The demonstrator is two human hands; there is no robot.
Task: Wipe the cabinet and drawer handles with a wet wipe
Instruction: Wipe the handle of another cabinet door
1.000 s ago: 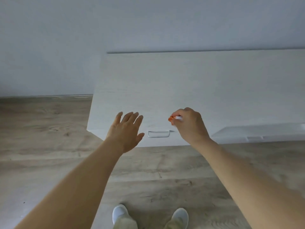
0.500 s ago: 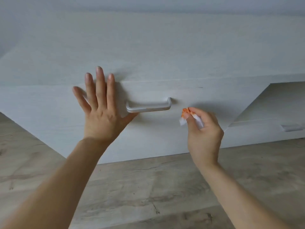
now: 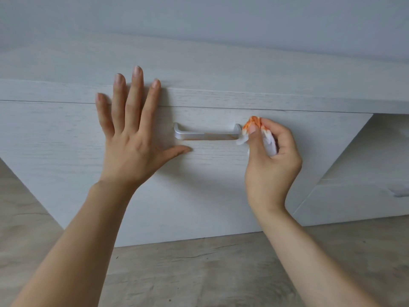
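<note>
Head-worn camera, close on a pale wood-grain drawer front (image 3: 199,173).

One wide-angle view looks forward and down: grey wall (image 3: 199,18) at 12 o'clock, wood-plank floor (image 3: 199,273) at 6, forearms entering from 7 and 5.

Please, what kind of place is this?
Probably a room in a home: a pale wood-grain cabinet with a metal drawer handle stands on a wood-look floor against a plain wall.
</note>
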